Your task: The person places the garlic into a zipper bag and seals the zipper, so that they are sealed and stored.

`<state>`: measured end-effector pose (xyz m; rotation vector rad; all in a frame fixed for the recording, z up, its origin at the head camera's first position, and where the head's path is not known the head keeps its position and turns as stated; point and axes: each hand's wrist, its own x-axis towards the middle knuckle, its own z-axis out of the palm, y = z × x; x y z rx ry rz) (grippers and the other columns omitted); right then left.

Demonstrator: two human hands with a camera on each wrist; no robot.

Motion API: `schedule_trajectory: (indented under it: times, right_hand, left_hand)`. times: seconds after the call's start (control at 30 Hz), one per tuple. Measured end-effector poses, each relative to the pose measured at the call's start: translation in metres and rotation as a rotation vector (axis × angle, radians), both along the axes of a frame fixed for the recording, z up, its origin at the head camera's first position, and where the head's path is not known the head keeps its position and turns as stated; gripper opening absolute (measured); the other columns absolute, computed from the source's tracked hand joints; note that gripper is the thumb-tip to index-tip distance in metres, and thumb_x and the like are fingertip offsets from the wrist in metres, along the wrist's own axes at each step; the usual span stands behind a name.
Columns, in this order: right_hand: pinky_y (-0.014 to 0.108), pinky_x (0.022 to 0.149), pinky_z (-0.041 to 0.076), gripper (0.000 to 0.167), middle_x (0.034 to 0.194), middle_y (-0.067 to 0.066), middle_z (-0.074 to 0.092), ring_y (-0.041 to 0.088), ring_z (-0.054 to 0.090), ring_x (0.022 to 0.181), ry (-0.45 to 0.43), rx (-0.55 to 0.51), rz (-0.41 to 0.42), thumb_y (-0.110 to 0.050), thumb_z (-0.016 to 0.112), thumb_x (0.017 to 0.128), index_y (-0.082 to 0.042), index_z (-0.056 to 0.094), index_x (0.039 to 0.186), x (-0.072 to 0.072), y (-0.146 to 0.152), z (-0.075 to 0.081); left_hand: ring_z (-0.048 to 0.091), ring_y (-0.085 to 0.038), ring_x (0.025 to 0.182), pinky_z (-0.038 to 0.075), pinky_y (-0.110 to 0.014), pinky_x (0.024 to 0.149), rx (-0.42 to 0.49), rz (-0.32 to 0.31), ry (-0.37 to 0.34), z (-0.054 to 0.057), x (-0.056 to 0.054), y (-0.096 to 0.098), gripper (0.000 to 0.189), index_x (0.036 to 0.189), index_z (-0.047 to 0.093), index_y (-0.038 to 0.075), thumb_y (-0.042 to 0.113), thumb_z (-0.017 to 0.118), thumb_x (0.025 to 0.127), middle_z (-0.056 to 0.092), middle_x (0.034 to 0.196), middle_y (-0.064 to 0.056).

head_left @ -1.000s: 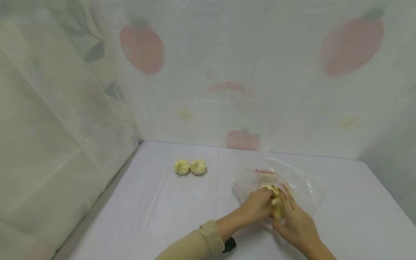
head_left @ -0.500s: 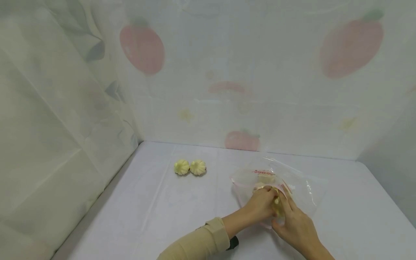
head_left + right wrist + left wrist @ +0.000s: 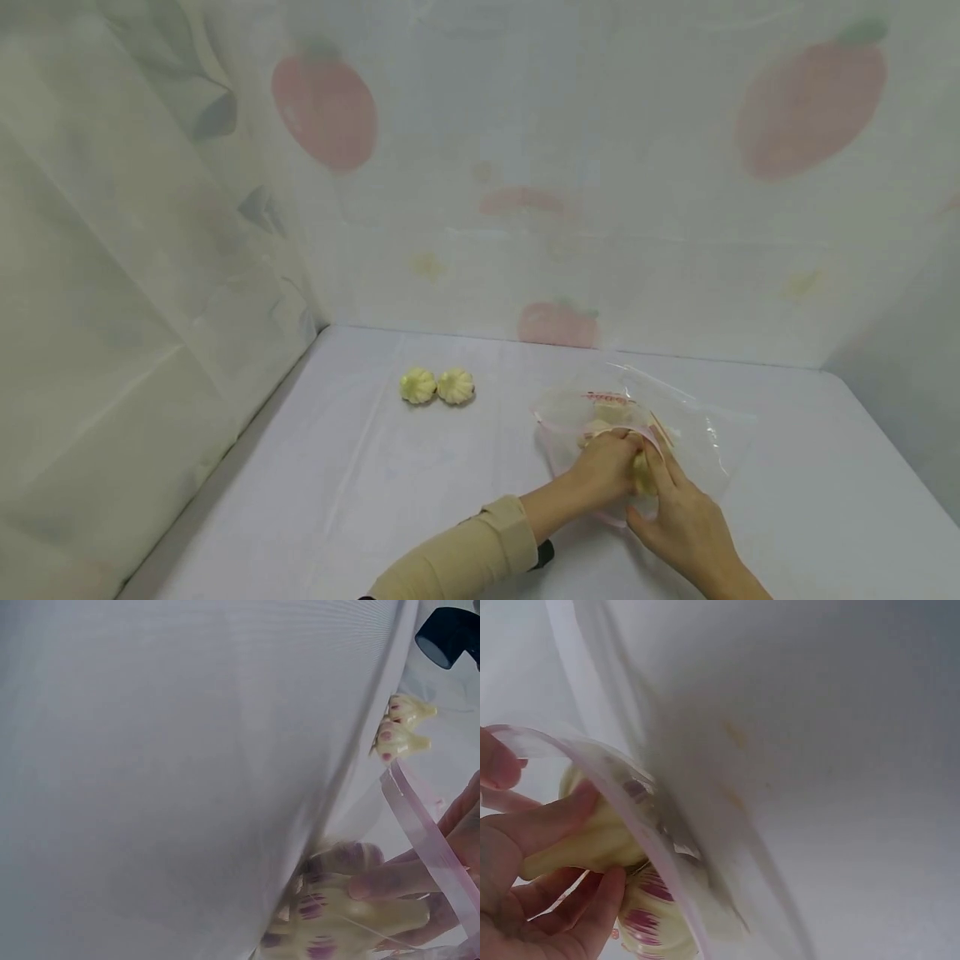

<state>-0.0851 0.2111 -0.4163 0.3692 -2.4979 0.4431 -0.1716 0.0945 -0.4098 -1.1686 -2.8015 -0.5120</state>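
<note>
So, left hand point(image 3: 603, 473) reaches in through the mouth of the clear bag point(image 3: 705, 433), pinching a garlic bulb point(image 3: 609, 844) inside; another bulb point(image 3: 654, 922) right by its fingertips. The right hand point(image 3: 690, 517) has straight fingers at the rim, thumb apart; can't tell if it pinches film. Versus a second ago, left hand and sleeve point(image 3: 480, 550) are further in, right hand barely moved; two loose bulbs point(image 3: 455, 387) unchanged, ahead-left of left hand.

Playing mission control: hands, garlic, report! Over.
Left hand gripping garlic bulb inside clear bag; right hand at its rim. Two bulbs outside on table. No obstacle seen.
</note>
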Motion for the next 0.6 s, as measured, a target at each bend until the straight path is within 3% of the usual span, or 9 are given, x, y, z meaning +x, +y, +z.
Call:
schedule_trajectory:
  times: [0.33, 0.6]
  right_hand:
    - [0.018, 0.038, 0.029, 0.087, 0.129, 0.028, 0.055, 0.000, 0.026, 0.047, 0.015, 0.010, -0.003, -0.012, 0.087, 0.050, 0.011, 0.052, 0.126, -0.0006, 0.0008, -0.0009]
    - [0.016, 0.038, 0.027, 0.089, 0.132, 0.027, 0.053, -0.003, 0.022, 0.047, -0.009, 0.007, -0.015, -0.012, 0.088, 0.051, 0.010, 0.051, 0.129, -0.0005, 0.0010, -0.0008]
  left_hand:
    - [0.062, -0.007, 0.096, 0.049, -0.019, 0.079, -0.078, 0.041, 0.015, 0.0011, 0.0013, 0.0035, 0.045, 0.114, 0.066, 0.017, 0.022, 0.084, 0.072, 0.067, 0.108, 0.006]
    - [0.061, -0.007, 0.104, 0.048, -0.019, 0.084, -0.059, 0.021, 0.029, -0.0006, 0.0019, -0.0017, 0.049, 0.118, 0.067, 0.014, 0.023, 0.083, 0.073, 0.067, 0.113, 0.005]
